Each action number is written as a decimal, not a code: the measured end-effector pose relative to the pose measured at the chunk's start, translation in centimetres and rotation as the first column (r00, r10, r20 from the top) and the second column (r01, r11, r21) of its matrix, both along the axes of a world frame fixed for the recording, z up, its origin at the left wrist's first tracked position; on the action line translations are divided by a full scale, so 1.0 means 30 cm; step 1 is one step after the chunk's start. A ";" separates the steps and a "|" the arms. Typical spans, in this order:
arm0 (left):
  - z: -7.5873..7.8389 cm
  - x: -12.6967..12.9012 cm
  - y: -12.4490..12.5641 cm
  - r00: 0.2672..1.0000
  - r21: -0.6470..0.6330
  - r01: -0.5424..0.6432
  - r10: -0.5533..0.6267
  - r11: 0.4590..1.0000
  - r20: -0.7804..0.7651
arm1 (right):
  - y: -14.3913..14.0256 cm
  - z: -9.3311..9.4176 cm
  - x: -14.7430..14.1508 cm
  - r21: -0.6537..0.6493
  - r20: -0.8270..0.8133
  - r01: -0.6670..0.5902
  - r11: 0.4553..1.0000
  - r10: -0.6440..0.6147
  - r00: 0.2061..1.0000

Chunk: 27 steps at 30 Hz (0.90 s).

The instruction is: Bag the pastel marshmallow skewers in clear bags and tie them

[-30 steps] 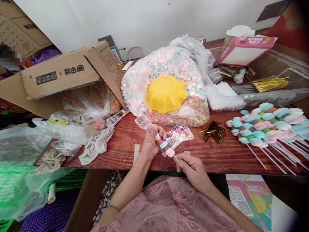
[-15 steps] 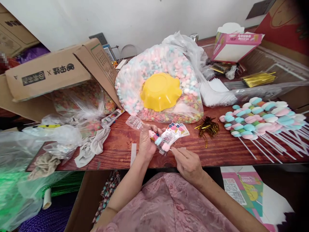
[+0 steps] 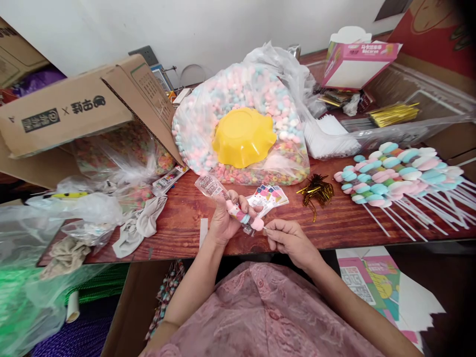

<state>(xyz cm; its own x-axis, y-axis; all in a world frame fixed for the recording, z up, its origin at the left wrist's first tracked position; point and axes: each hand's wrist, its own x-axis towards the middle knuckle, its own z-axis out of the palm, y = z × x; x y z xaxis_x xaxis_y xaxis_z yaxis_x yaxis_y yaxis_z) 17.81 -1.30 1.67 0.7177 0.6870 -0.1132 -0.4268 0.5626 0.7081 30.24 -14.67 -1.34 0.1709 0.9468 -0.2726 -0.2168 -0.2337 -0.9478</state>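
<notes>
Marshmallow skewer [image 3: 257, 224]: just below the frame's centre, over the bench [image 3: 323, 223]. The left hand [image 3: 224, 222], fingers half-curled, now wraps farther across it and a clear printed wrapper [image 3: 210, 186], seemingly steadying both; the right hand [image 3: 292, 240], fingers pinched tight, grips its white stick [image 3: 265, 228].

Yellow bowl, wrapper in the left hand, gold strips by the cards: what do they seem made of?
Yellow bowl: probably glossy molded plastic, from its smooth highlights and wavy rim.
Wrapper in the left hand: likely thin plastic film, being see-through and shiny.
Gold strips: apparently metallic foil or coated plastic, given their bright glints; which, I cannot tell.
</notes>
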 end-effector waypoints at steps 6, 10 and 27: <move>-0.001 0.024 -0.023 0.986 0.068 -0.165 0.166 0.984 -0.014 | -0.027 0.011 -0.061 0.292 0.638 -0.027 0.956 -0.174 0.750; -0.004 0.031 -0.036 0.988 0.067 -0.156 0.156 0.985 0.004 | -0.023 -0.004 -0.076 0.376 0.703 -0.050 0.925 -0.250 0.665; -0.002 0.006 -0.044 0.988 0.017 0.152 -0.151 0.988 -0.027 | 0.003 0.024 -0.030 0.196 0.340 0.123 0.973 -0.185 0.922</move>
